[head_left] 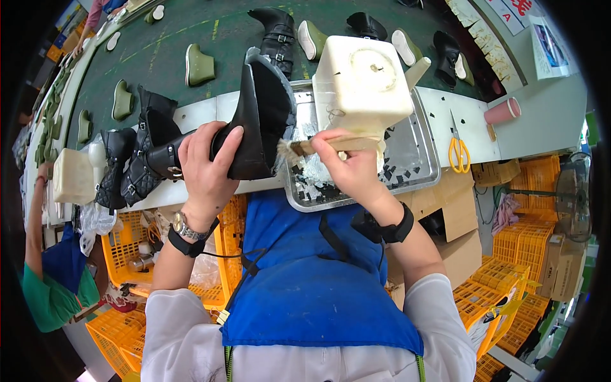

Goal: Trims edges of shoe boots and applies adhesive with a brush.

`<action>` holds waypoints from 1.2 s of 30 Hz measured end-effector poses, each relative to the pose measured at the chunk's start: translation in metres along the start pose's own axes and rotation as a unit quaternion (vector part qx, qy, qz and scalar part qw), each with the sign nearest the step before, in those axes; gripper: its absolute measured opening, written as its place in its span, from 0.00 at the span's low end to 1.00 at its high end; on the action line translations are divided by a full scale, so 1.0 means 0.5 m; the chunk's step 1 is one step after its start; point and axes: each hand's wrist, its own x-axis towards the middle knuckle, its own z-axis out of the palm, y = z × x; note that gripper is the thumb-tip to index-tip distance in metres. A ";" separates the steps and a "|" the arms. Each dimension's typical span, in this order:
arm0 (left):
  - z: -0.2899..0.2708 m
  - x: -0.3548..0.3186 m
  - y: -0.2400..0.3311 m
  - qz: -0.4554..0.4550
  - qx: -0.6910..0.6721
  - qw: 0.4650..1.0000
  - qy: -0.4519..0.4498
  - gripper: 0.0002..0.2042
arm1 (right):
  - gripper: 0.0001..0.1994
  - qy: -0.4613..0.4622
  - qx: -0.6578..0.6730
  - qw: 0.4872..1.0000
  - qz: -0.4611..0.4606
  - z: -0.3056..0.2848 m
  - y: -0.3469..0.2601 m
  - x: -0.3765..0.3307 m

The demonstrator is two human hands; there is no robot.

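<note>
My left hand (207, 162) is closed around a black boot upper (237, 137), its wide opening turned to the right and a pale smear along its rim. In my right hand (349, 167) is a wooden-handled brush (356, 144), its bristles at the boot's lower rim. Below the brush lies a metal tray (425, 181) with white residue and many small black scraps. A whitish plastic container (363, 83) stands in the tray, partly behind my right hand. Several black buckled boots (149, 153) lie to the left of my left hand.
Green boots (200, 65) and black boots sit on the green conveyor belt (242, 25) ahead. Orange scissors (458, 153) and a pink cup (503, 111) are at right. Yellow crates (127, 245) and a cardboard box (455, 210) stand below the bench; a co-worker in green (57, 296) is at left.
</note>
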 end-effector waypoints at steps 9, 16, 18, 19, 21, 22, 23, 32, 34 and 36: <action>-0.031 0.011 -0.066 -0.295 -0.517 0.798 -0.094 0.45 | 0.09 0.039 -0.001 0.992 0.123 -0.105 -0.017 0.001; -0.003 -0.113 -0.156 -0.409 -0.735 0.490 -0.228 0.48 | 0.12 0.052 -0.099 0.986 0.120 -0.120 0.003 -0.058; 0.030 -0.155 -0.161 -0.407 -0.753 0.470 -0.216 0.49 | 0.12 0.092 -0.097 0.981 0.138 -0.138 -0.005 -0.062; 0.039 -0.157 -0.162 -0.402 -0.770 0.450 -0.208 0.50 | 0.12 0.096 -0.097 0.981 0.139 -0.148 -0.003 -0.062; 0.055 -0.132 -0.119 -0.300 -0.798 0.442 -0.279 0.41 | 0.10 0.045 -0.192 0.973 0.118 -0.159 0.017 -0.057; 0.053 -0.128 -0.120 -0.300 -0.797 0.443 -0.280 0.41 | 0.11 0.040 -0.219 0.970 0.096 -0.160 0.034 -0.055; 0.070 -0.110 -0.100 -0.300 -0.800 0.437 -0.281 0.41 | 0.11 0.040 -0.216 0.971 0.096 -0.164 0.037 -0.058; 0.070 -0.091 0.034 -0.309 -0.818 0.400 -0.275 0.38 | 0.09 -0.078 -0.289 0.944 0.141 -0.211 0.008 -0.050; 0.079 -0.088 0.042 -0.308 -0.825 0.382 -0.279 0.38 | 0.09 -0.089 -0.285 0.943 0.147 -0.222 0.000 -0.038; 0.071 -0.101 0.058 -0.307 -0.833 0.362 -0.283 0.37 | 0.10 -0.047 -0.181 0.951 0.248 -0.225 -0.012 -0.020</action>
